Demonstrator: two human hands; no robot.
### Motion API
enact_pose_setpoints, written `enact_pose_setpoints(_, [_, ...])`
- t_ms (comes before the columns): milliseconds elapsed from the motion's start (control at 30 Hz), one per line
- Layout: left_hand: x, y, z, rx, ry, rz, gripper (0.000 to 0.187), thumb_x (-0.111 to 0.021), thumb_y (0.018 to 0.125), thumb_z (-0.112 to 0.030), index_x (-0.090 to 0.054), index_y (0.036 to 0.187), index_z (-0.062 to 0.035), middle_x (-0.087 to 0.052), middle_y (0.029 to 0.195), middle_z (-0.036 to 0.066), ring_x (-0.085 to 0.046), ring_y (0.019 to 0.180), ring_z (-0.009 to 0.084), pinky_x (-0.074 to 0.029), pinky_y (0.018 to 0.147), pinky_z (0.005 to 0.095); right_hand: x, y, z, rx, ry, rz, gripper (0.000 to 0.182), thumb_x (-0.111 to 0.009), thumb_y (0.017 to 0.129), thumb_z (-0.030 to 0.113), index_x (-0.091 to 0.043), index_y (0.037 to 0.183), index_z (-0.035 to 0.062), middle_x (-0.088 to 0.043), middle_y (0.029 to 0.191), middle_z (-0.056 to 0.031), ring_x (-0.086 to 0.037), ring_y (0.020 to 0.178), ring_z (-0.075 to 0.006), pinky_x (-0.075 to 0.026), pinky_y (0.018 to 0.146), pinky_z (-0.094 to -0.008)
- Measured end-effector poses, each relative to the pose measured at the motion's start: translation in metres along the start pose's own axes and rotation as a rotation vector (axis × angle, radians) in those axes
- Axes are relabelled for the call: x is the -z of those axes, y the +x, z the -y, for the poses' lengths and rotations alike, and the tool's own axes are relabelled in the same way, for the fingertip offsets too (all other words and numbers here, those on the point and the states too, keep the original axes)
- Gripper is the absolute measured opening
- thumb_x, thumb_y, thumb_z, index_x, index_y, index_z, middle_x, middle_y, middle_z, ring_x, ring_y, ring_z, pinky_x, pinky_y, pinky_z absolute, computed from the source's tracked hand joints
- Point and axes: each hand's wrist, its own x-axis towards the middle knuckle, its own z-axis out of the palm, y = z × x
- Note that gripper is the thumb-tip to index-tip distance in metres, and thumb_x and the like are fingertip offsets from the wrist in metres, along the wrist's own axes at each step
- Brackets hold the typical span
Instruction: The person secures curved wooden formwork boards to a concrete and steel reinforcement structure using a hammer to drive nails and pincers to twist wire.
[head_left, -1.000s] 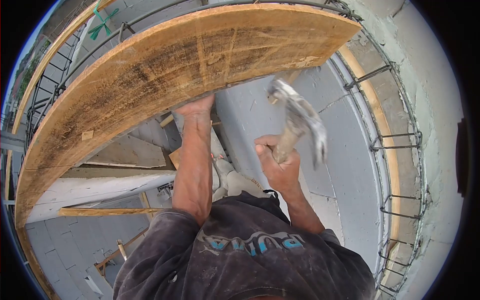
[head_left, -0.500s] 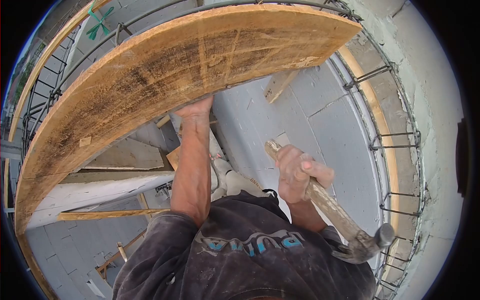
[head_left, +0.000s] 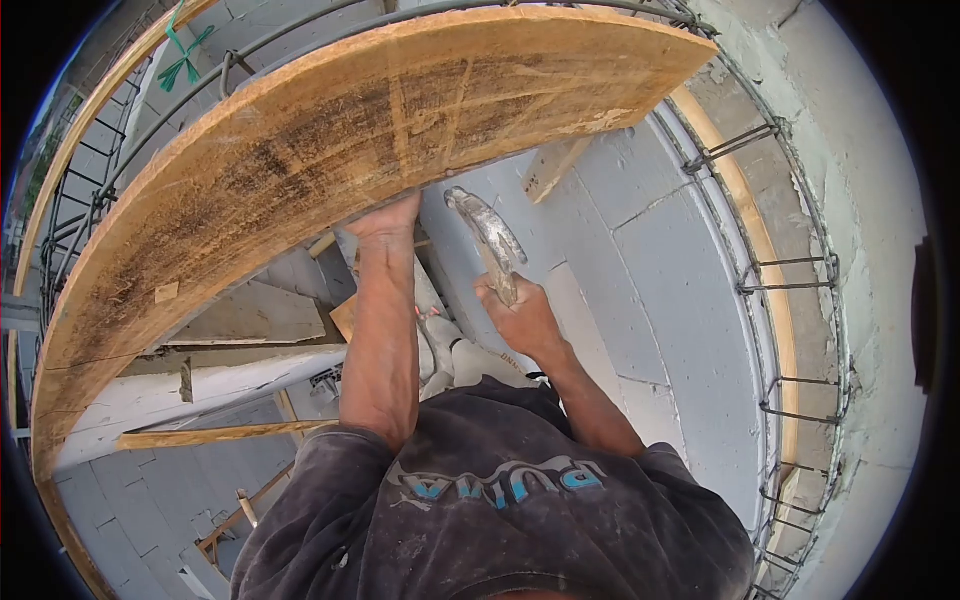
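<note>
A wide wooden board (head_left: 330, 150) spans the upper part of the head view, stained dark along its face. My left hand (head_left: 392, 218) reaches up to its lower edge and holds it there; the fingers are hidden behind the wood. To the right, my right hand (head_left: 518, 308) is closed around the handle of a claw hammer (head_left: 490, 235). The worn metal head points up and away, just below the board and apart from it. Most of the handle is foreshortened or covered by my hand.
Rebar cages (head_left: 800, 275) curve along the right side beside a concrete wall (head_left: 880, 330). A short timber piece (head_left: 553, 170) projects beneath the board. Lower left are a wooden strip (head_left: 215, 434) and a grey block wall (head_left: 130, 510). Green twine (head_left: 182, 60) hangs upper left.
My right hand has swung the hammer up and left; its head has gone from low right to near the board. My left hand stays at the board's lower edge.
</note>
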Motion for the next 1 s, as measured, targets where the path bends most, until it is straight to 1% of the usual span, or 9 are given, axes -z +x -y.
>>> enact_pose_setpoints(100, [0.025,0.016,-0.007,0.182,-0.221,0.016,0.074,-0.038,0.093,-0.063,-0.042,0.145,-0.0102,-0.043,0.148,0.018,-0.039,0.136,0.0400,-0.031,0.114,0.0579,0.001,-0.005,-0.006,-0.233,0.127,0.068,0.018,-0.064,0.094,0.015,-0.069,0.102,0.0006,-0.064,0.075,-0.0038,-0.059,0.074,-0.0114,-0.049,0.069,-0.0293])
enact_pose_setpoints(133, [0.019,0.009,-0.005,0.055,-0.240,-0.094,0.067,-0.035,0.097,-0.058,-0.043,0.143,-0.0094,-0.046,0.144,0.016,-0.045,0.128,0.0379,-0.035,0.111,0.0538,-0.001,-0.009,-0.020,-0.199,0.176,0.024,0.017,-0.065,0.094,0.016,-0.068,0.100,0.0001,-0.062,0.072,-0.0027,-0.056,0.066,-0.0089,-0.046,0.062,-0.0271])
enact_pose_setpoints(167, [0.050,0.017,-0.011,0.131,-0.445,0.175,0.063,-0.035,0.098,-0.057,-0.047,0.138,-0.0101,-0.049,0.140,0.013,-0.048,0.123,0.0328,-0.037,0.108,0.0507,-0.002,-0.011,-0.023,-0.172,0.288,0.023,0.017,-0.064,0.095,0.016,-0.066,0.099,-0.0008,-0.058,0.067,-0.0020,-0.050,0.054,-0.0066,-0.042,0.051,-0.0247])
enact_pose_setpoints(200, [0.022,0.008,-0.007,-0.083,-0.165,-0.095,0.064,-0.040,0.096,-0.061,-0.048,0.136,-0.0112,-0.051,0.139,0.010,-0.048,0.122,0.0286,-0.036,0.108,0.0477,-0.003,-0.013,-0.023,-0.183,0.363,0.033,0.017,-0.063,0.097,0.015,-0.062,0.100,-0.0017,-0.053,0.062,-0.0005,-0.043,0.045,-0.0044,-0.036,0.043,-0.0226])
enact_pose_setpoints(400, [0.050,-0.042,-0.091,-0.210,-0.035,-0.026,0.104,-0.033,0.088,-0.081,-0.011,0.158,-0.0076,-0.011,0.164,0.015,-0.011,0.151,0.0352,-0.012,0.119,0.0592,-0.007,-0.012,-0.058,-0.144,0.320,0.125,0.017,-0.064,0.094,0.012,-0.061,0.102,-0.0031,-0.051,0.062,0.0002,-0.045,0.048,-0.0058,-0.035,0.045,-0.0221])
enact_pose_setpoints(533, [0.054,-0.076,-0.175,-0.529,0.024,-0.109,0.129,-0.040,0.073,-0.094,-0.006,0.157,-0.0017,-0.013,0.163,0.020,-0.011,0.150,0.0380,-0.010,0.120,0.0587,-0.013,-0.003,-0.073,-0.130,0.201,0.277,0.025,-0.068,0.094,0.018,-0.059,0.104,-0.0026,-0.051,0.063,-0.0004,-0.044,0.044,-0.0068,-0.037,0.040,-0.0239])
enact_pose_setpoints(633, [0.036,-0.078,-0.217,-0.644,0.144,0.093,0.137,-0.054,0.062,-0.094,-0.012,0.157,-0.0040,-0.019,0.161,0.019,-0.017,0.148,0.0377,-0.014,0.119,0.0594,-0.022,0.007,-0.054,-0.120,0.100,0.386,0.019,-0.067,0.093,0.016,-0.064,0.101,-0.0012,-0.053,0.064,0.0009,-0.047,0.048,-0.0070,-0.038,0.045,-0.0244])
enact_pose_setpoints(833, [0.003,-0.071,-0.237,-0.843,0.216,0.048,0.123,-0.075,0.059,-0.080,-0.030,0.150,-0.0104,-0.037,0.150,0.016,-0.036,0.139,0.0357,-0.035,0.112,0.0576,-0.045,0.019,-0.023,-0.059,-0.097,0.525,0.020,-0.070,0.092,0.020,-0.071,0.099,0.0008,-0.058,0.068,0.0015,-0.047,0.060,-0.0068,-0.041,0.057,-0.0270])
enact_pose_setpoints(1000, [0.000,-0.074,-0.237,-0.838,0.200,0.074,0.119,-0.081,0.060,-0.072,-0.032,0.149,-0.0104,-0.041,0.147,0.015,-0.040,0.136,0.0338,-0.038,0.112,0.0549,-0.049,0.014,-0.004,0.051,-0.200,0.596,0.020,-0.070,0.091,0.021,-0.072,0.096,0.0018,-0.060,0.066,-0.0008,-0.052,0.061,-0.0083,-0.045,0.058,-0.0293])
